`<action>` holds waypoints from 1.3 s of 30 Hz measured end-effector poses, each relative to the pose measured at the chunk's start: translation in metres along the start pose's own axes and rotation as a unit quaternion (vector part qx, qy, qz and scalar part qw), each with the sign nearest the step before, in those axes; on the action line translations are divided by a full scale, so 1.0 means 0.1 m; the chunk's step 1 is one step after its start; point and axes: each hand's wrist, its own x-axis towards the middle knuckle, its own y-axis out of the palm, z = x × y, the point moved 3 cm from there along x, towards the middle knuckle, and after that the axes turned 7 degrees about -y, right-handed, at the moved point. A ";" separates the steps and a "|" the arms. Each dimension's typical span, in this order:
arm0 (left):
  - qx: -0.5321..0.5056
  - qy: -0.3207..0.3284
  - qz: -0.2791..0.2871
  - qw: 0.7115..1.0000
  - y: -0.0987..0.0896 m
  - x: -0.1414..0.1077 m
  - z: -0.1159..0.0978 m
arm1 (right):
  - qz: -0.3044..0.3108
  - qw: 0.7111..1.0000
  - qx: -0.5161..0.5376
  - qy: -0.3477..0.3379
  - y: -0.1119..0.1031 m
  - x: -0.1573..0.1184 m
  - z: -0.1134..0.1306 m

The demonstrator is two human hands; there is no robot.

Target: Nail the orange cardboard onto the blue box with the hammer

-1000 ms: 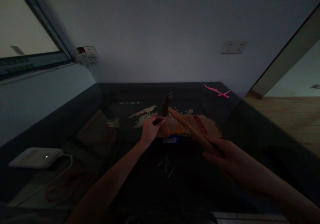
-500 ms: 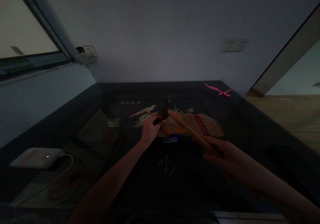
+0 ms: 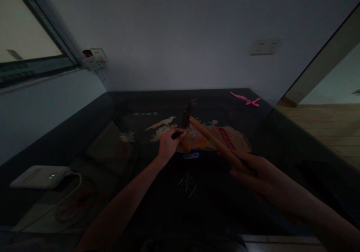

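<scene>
My right hand is wrapped round the wooden handle of a hammer. The hammer's dark head is raised just above the fingertips of my left hand. Those fingers are pinched together over the left end of a tan, patterned object with a red band; whatever they pinch is too small and dark to make out. Under the patterned object, a blue item with a white label shows. Several thin metal pins or nails lie on the dark table in front.
The dark table carries a white device with a cable at the left. A pink ribbon lies at the back right. Wall sockets are behind, and a printed bird picture is beyond my left hand.
The hammer head has risen a little, away from my left fingertips. My left hand stays pinched in nearly the same place. The whole view has shifted slightly.
</scene>
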 end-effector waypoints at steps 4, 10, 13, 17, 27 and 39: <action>0.013 -0.011 0.001 1.000 0.00 0.00 0.01 | 0.033 0.998 0.039 0.043 0.05 0.00 -0.03; 0.005 -0.009 0.002 1.000 0.00 0.00 -0.01 | 0.020 0.998 0.050 0.034 0.05 -0.03 -0.05; 0.003 -0.006 0.000 1.000 0.00 0.00 0.01 | 0.010 0.998 0.053 0.029 0.05 -0.04 -0.05; 0.016 -0.017 -0.001 1.000 0.00 0.00 0.02 | 0.022 0.998 0.037 0.035 0.06 -0.02 -0.06; 0.014 -0.011 0.001 1.000 0.01 0.00 0.02 | 0.040 0.997 0.054 0.040 0.07 -0.02 -0.07; 0.007 -0.012 -0.002 1.000 0.01 0.00 0.01 | 0.030 0.999 0.017 0.012 0.06 -0.01 -0.07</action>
